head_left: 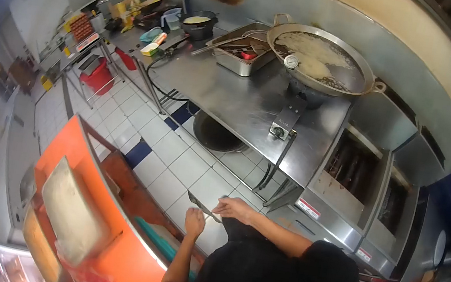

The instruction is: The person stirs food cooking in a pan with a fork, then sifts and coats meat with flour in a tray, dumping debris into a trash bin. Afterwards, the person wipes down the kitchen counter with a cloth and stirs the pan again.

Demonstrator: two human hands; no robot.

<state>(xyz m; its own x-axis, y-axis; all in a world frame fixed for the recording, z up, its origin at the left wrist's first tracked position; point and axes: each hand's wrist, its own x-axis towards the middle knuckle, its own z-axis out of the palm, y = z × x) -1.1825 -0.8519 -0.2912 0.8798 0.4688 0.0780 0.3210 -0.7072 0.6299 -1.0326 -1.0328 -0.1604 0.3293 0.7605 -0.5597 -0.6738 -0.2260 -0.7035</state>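
Observation:
Both hands are held close together in front of my dark shirt, above the tiled floor. My left hand (195,223) is closed, its fingers curled at a small whitish bit that I cannot make out. My right hand (235,210) is closed in a pinch, fingertips pointing to the left hand. Between and just beyond them runs a dark, thin, flat strip (204,205), slanting down to the right under the right fingertips. Its kind is not clear. The right hand seems to grip it; whether the left hand touches it I cannot tell.
Ahead stands a steel table (231,100) with a large wok of bubbling oil (325,58), a thermometer (291,62), a tray of utensils (241,62) and a burner control (286,120). An orange counter (129,249) is on the left. Steel fryers (346,187) stand on the right.

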